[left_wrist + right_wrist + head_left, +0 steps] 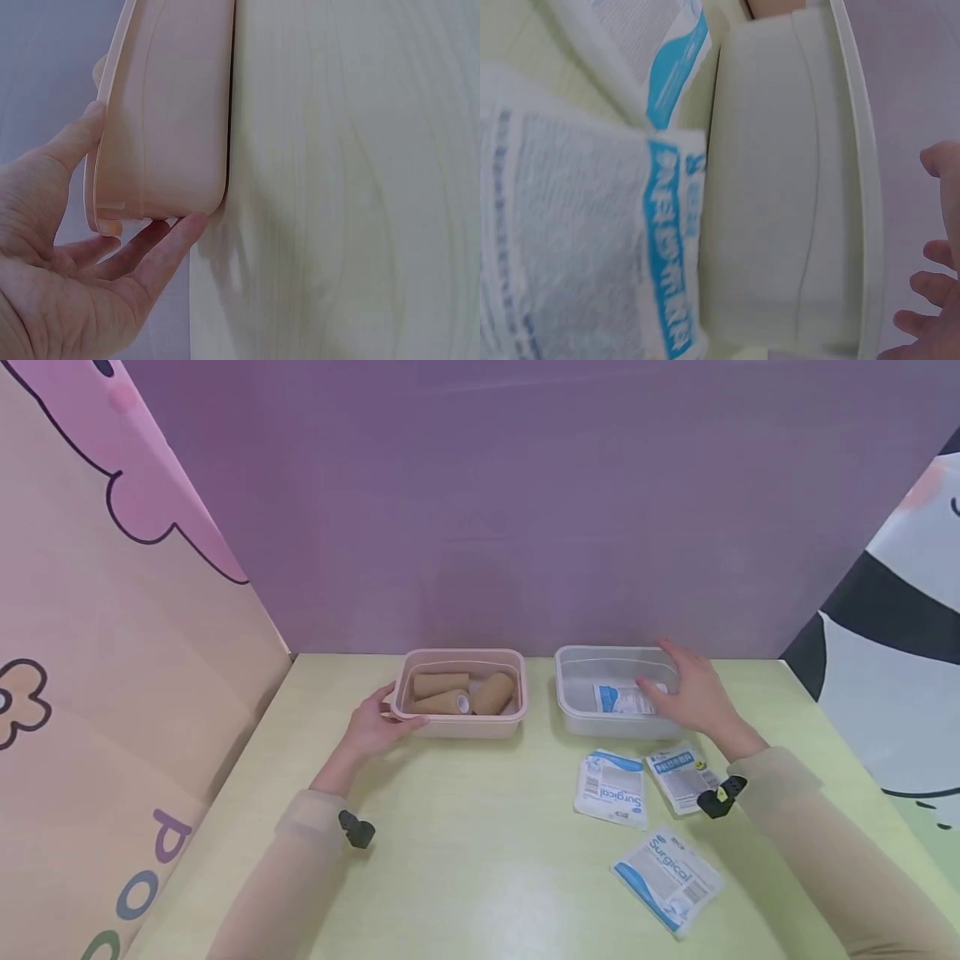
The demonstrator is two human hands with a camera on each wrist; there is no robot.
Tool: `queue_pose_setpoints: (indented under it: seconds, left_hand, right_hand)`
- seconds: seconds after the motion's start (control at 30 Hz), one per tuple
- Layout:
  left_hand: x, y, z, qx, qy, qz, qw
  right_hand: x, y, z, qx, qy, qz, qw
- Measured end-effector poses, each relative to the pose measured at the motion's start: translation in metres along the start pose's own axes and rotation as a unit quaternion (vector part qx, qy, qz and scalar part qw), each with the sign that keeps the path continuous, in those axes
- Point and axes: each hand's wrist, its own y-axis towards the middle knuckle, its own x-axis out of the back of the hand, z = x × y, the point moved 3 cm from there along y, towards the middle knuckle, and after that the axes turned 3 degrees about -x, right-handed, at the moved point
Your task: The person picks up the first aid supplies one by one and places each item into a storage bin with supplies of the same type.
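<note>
My left hand [372, 724] holds the left end of a pink plastic box [472, 727]. In the left wrist view its thumb lies on the rim and the fingertips touch the end wall. Inside are several tan bandage rolls [441, 684]. Over the right end of a white plastic box [611, 725] hovers my right hand [697, 693], fingers spread and nothing in them. A gauze packet [617, 699] lies in that box, below the thumb. In the right wrist view the fingers [936, 289] show above the box's rim.
In front of the white box, three more white-and-blue packets lie on the table: one "Surgical" packet [611, 788], another [667, 881] nearer me, and a third [682, 777] beside the right wrist. A purple wall [540, 527] stands right behind both boxes.
</note>
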Motion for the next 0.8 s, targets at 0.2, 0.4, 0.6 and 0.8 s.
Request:
queue_pose_setpoints:
  seconds: [0.2, 0.4, 0.6, 0.8]
  left_hand:
    - [-0.004, 0.004, 0.001, -0.002, -0.009, 0.001, 1.0000]
    - [-0.004, 0.003, -0.002, -0.001, -0.008, 0.000, 1.0000]
    - [-0.004, 0.003, -0.002, 0.000, -0.008, 0.003, 1.0000]
    - [-0.004, 0.003, -0.002, -0.002, -0.007, 0.006, 1.0000]
  right_hand:
    - [0.010, -0.006, -0.023, -0.062, 0.008, 0.022, 0.998]
    - [0.014, -0.011, -0.044, -0.105, 0.040, 0.048, 0.993]
    - [0.010, -0.015, -0.053, -0.134, 0.070, 0.074, 0.986]
    - [0.002, -0.023, -0.061, -0.148, 0.094, 0.092, 0.980]
